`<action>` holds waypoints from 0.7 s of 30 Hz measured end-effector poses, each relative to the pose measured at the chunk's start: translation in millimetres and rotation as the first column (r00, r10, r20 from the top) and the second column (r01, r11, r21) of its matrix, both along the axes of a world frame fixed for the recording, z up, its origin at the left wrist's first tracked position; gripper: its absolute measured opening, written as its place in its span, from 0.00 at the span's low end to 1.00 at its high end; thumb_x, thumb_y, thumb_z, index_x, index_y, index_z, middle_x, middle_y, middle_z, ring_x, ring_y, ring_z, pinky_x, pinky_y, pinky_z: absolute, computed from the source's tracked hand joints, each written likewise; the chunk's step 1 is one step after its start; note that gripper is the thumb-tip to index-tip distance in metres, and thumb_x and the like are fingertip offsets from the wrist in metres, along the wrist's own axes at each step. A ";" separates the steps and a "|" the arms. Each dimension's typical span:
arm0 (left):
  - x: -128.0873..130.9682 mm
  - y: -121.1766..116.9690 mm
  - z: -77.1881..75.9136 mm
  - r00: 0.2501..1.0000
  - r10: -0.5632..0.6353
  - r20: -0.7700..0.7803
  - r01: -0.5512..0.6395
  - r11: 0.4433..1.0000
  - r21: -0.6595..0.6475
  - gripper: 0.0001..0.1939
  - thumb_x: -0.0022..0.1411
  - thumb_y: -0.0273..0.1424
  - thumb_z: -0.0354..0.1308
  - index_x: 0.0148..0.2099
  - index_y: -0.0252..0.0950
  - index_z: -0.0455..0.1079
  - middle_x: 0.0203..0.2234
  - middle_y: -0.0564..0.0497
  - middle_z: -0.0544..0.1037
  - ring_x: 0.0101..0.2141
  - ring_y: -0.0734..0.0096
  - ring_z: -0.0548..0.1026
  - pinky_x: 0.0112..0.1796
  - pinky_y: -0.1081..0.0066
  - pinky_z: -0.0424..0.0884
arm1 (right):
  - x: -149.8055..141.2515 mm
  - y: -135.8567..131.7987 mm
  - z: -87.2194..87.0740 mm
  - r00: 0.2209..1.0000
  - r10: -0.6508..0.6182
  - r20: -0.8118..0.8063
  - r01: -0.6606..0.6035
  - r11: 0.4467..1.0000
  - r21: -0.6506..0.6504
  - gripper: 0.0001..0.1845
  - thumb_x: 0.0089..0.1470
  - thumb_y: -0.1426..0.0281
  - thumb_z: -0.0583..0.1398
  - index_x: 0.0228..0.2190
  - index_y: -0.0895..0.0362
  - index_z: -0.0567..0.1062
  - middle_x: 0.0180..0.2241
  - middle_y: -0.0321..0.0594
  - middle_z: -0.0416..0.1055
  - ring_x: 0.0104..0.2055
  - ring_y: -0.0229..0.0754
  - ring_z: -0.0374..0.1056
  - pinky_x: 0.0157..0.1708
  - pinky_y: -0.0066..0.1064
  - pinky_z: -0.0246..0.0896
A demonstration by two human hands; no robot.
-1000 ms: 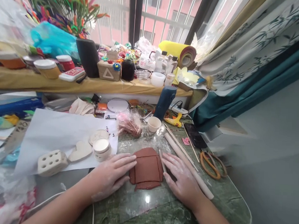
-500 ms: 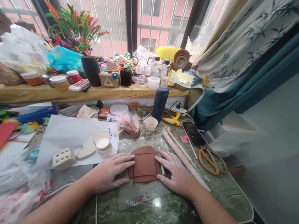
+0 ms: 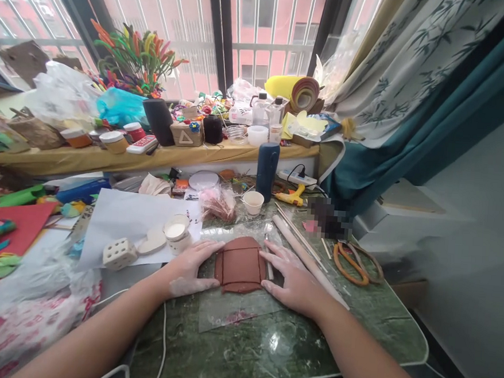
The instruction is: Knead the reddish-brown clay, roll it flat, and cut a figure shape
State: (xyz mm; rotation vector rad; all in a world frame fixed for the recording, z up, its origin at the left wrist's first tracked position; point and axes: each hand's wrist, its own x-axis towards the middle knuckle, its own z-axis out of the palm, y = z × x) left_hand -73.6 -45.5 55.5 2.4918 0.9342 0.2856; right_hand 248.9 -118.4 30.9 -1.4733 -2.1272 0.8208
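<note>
A flat slab of reddish-brown clay, scored with lines that mark out a square, lies on a clear plastic sheet. At its left edge is my left hand, fingers stretched and thumb apart, the tips at the clay's side. My right hand is spread along the opposite edge, fingertips and thumb at the clay. Both hands carry whitish dust. Partly hidden by my right hand is a thin pale tool. A long wooden rolling pin lies just to the right.
Scissors with orange handles lie on the right. Behind the clay stand a paper cup, a bagged lump of clay and a blue cylinder. Left are a white cup, a dotted die and white paper.
The view has shifted slightly, showing more on the left. My left thumb has come closer to the clay's lower left edge. My right hand stays at the right edge.
</note>
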 end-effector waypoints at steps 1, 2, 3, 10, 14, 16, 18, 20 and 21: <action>-0.1 -0.6 -0.5 1.000 0.002 0.004 -0.002 1.000 0.003 0.41 0.60 0.42 0.67 0.70 0.47 0.53 0.65 0.44 0.65 0.64 0.50 0.64 0.63 0.50 0.61 | -0.2 0.1 0.1 1.000 -0.003 0.005 0.003 1.000 0.003 0.37 0.57 0.58 0.63 0.66 0.46 0.62 0.72 0.38 0.47 0.73 0.54 0.44 0.70 0.52 0.42; -0.3 -1.1 -1.1 1.000 0.007 0.007 -0.007 1.000 0.006 0.40 0.60 0.42 0.66 0.70 0.47 0.54 0.65 0.45 0.66 0.63 0.51 0.64 0.63 0.50 0.61 | -0.5 0.2 -0.2 1.000 -0.008 0.011 0.008 1.000 0.007 0.37 0.57 0.58 0.62 0.66 0.46 0.62 0.72 0.38 0.48 0.73 0.53 0.44 0.69 0.53 0.42; -0.4 -1.5 -1.6 1.000 0.012 0.008 -0.012 1.000 0.009 0.40 0.61 0.42 0.66 0.70 0.47 0.54 0.65 0.46 0.66 0.63 0.51 0.65 0.63 0.50 0.61 | -0.8 0.5 -0.8 1.000 -0.014 0.016 0.014 1.000 0.011 0.37 0.57 0.58 0.62 0.66 0.46 0.62 0.71 0.38 0.48 0.72 0.53 0.44 0.69 0.53 0.42; 0.4 -1.2 -3.1 1.000 0.010 -0.003 -0.010 1.000 0.019 0.37 0.61 0.41 0.65 0.69 0.46 0.56 0.64 0.46 0.68 0.62 0.53 0.66 0.62 0.52 0.62 | -2.7 1.3 -7.5 0.999 -0.048 0.010 0.048 0.998 0.030 0.34 0.58 0.62 0.61 0.65 0.48 0.63 0.71 0.40 0.50 0.71 0.51 0.48 0.69 0.51 0.46; 0.0 -1.3 -3.0 1.000 0.005 0.013 -0.005 1.000 0.009 0.36 0.62 0.40 0.65 0.68 0.46 0.56 0.64 0.46 0.67 0.62 0.54 0.65 0.62 0.53 0.62 | -3.4 -0.5 -5.3 0.999 -0.052 0.018 0.051 0.998 0.043 0.33 0.59 0.63 0.60 0.64 0.48 0.64 0.71 0.40 0.50 0.72 0.51 0.48 0.69 0.51 0.46; -0.4 -1.5 -3.5 1.000 0.011 0.019 -0.011 1.000 0.000 0.37 0.61 0.40 0.66 0.68 0.46 0.55 0.64 0.45 0.67 0.62 0.53 0.65 0.62 0.52 0.62 | -2.6 -0.6 -3.3 0.999 -0.043 0.023 0.042 0.998 0.038 0.33 0.59 0.62 0.61 0.64 0.47 0.64 0.71 0.40 0.51 0.72 0.51 0.48 0.69 0.51 0.46; 0.0 -1.6 -4.1 0.999 0.024 0.025 -0.023 1.000 -0.007 0.41 0.59 0.41 0.68 0.69 0.45 0.55 0.64 0.44 0.67 0.62 0.52 0.66 0.61 0.52 0.63 | -1.4 0.2 -2.1 0.999 -0.038 0.026 0.038 0.999 0.027 0.34 0.58 0.60 0.62 0.64 0.47 0.64 0.71 0.41 0.51 0.71 0.52 0.48 0.69 0.52 0.46; 1.3 -1.5 -4.2 0.999 0.039 0.032 -0.039 0.999 -0.009 0.42 0.57 0.42 0.70 0.68 0.44 0.56 0.62 0.44 0.68 0.60 0.52 0.67 0.60 0.52 0.64 | -0.9 1.7 -2.2 0.999 -0.039 0.026 0.039 0.999 0.020 0.35 0.57 0.59 0.63 0.64 0.47 0.64 0.70 0.41 0.52 0.71 0.52 0.49 0.68 0.51 0.47; 2.2 -1.4 -4.1 0.998 0.045 0.035 -0.045 0.999 -0.009 0.42 0.56 0.42 0.70 0.68 0.44 0.57 0.61 0.44 0.69 0.60 0.52 0.68 0.60 0.52 0.64 | -1.0 2.4 -2.6 0.999 -0.042 0.027 0.042 0.999 0.020 0.34 0.57 0.59 0.63 0.64 0.47 0.65 0.70 0.40 0.52 0.71 0.52 0.50 0.68 0.51 0.47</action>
